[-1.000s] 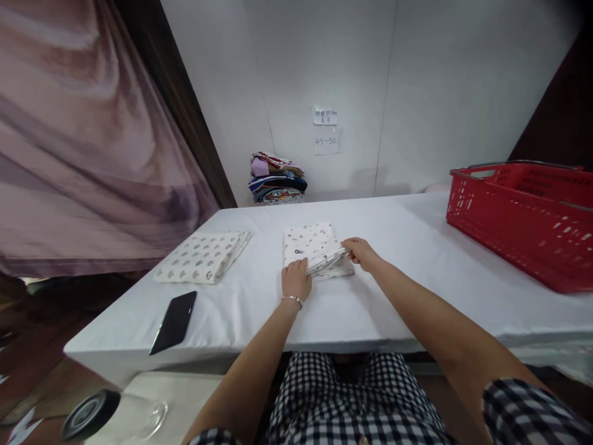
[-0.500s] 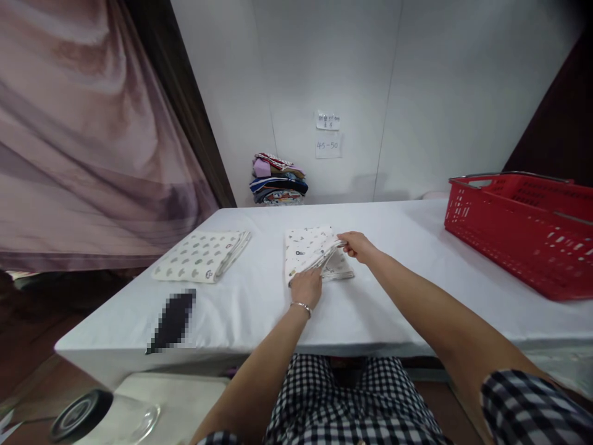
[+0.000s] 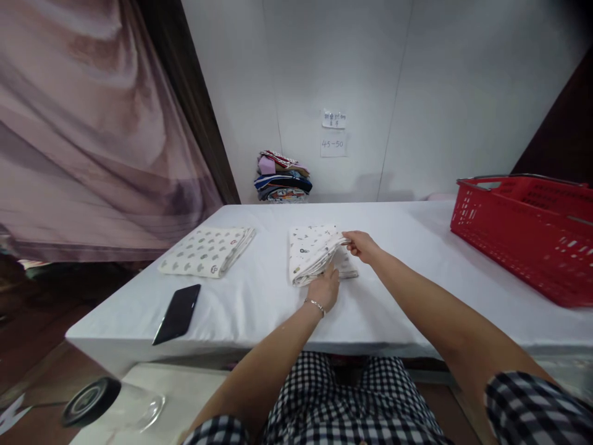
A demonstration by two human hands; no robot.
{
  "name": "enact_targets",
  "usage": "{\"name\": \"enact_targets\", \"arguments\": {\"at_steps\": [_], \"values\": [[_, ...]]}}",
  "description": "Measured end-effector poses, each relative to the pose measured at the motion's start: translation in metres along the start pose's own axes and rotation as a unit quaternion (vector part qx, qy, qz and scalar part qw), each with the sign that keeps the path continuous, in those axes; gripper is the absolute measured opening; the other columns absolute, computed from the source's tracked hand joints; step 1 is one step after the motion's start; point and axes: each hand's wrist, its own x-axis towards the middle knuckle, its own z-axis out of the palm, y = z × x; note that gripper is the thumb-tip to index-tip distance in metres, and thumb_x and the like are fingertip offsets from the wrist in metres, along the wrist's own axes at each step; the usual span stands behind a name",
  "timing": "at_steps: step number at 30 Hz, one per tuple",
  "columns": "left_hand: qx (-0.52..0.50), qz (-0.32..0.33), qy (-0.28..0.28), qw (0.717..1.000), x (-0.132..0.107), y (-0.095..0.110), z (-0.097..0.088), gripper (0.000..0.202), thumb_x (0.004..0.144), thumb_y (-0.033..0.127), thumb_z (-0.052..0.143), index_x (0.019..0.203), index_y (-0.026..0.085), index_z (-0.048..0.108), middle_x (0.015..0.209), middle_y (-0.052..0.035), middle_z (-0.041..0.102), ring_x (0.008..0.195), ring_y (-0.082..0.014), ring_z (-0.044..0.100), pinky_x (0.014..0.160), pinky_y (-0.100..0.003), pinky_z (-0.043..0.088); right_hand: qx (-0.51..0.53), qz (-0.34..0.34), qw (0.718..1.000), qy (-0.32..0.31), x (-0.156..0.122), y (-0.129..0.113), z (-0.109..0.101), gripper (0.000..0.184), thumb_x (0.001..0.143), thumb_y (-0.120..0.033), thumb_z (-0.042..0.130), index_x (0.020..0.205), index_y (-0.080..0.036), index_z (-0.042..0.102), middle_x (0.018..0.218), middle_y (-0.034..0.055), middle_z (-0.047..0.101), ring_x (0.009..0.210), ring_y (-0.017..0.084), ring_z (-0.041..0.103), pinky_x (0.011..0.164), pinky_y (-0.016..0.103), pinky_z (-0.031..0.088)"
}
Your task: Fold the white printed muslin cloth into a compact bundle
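A folded white cloth (image 3: pixel 311 241) with small scattered prints lies in front of me on the white-covered table. My right hand (image 3: pixel 362 246) pinches its right-hand edge and holds the upper layers raised, so a gap shows beneath them. At the near side of that gap is my left hand (image 3: pixel 325 289), fingers stretched forward and their tips partly hidden under the lifted layers. Further left, a second folded cloth (image 3: pixel 204 252), cream with rows of grey prints, lies flat and apart from both hands.
A black phone (image 3: pixel 177 314) lies at the table's near left edge. On the right stands a red plastic basket (image 3: pixel 523 238). Folded fabrics (image 3: pixel 282 179) are stacked by the wall behind the table. Below left, a clear container with a dark lid (image 3: pixel 92 402) rests on a white surface.
My left hand has moved right, from the cloth's near left corner to beneath the raised layers. My right hand still pinches the edge. The view has shifted slightly.
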Motion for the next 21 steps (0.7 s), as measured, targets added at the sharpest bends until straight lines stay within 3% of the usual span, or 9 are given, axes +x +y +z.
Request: {"name": "enact_targets", "arguments": {"at_steps": [5, 9, 13, 21], "values": [[0.004, -0.084, -0.044, 0.995, 0.011, 0.013, -0.006, 0.061, 0.084, 0.051, 0.039, 0.134, 0.016, 0.032, 0.141, -0.0155, 0.028, 0.102, -0.0241, 0.055, 0.079, -0.034, 0.048, 0.002, -0.004, 1.000, 0.005, 0.000, 0.001, -0.001, 0.008, 0.078, -0.020, 0.056, 0.078, -0.015, 0.050, 0.052, -0.0003, 0.056, 0.036, 0.003, 0.038, 0.031, 0.012, 0.019], [0.025, -0.129, -0.081, 0.988, 0.002, 0.005, -0.019, 0.073, 0.079, 0.059, 0.041, 0.135, 0.013, 0.030, 0.134, -0.0197, 0.036, 0.100, -0.0273, 0.056, 0.079, -0.035, 0.047, 0.007, -0.007, 1.000, 0.006, 0.002, 0.005, -0.003, 0.011, 0.077, -0.021, 0.059, 0.079, -0.016, 0.049, 0.054, -0.0007, 0.056, 0.036, 0.003, 0.038, 0.030, 0.012, 0.019], [0.033, -0.122, -0.087, 0.988, -0.015, -0.007, -0.022, 0.078, 0.075, 0.061, 0.045, 0.133, 0.010, 0.034, 0.136, -0.0192, 0.034, 0.099, -0.0274, 0.056, 0.081, -0.036, 0.046, 0.014, -0.010, 1.000, 0.004, 0.003, 0.008, -0.004, 0.011, 0.077, -0.021, 0.059, 0.078, -0.016, 0.049, 0.056, -0.0003, 0.057, 0.037, 0.003, 0.039, 0.030, 0.013, 0.021], [0.037, -0.087, -0.093, 0.991, -0.030, -0.011, -0.008, 0.071, 0.078, 0.060, 0.041, 0.133, 0.015, 0.035, 0.143, -0.0166, 0.023, 0.097, -0.0265, 0.057, 0.078, -0.036, 0.046, 0.027, -0.024, 0.999, 0.000, 0.003, 0.002, -0.001, 0.015, 0.075, -0.021, 0.063, 0.078, -0.016, 0.049, 0.056, -0.0005, 0.056, 0.038, 0.004, 0.039, 0.031, 0.014, 0.020]]}}
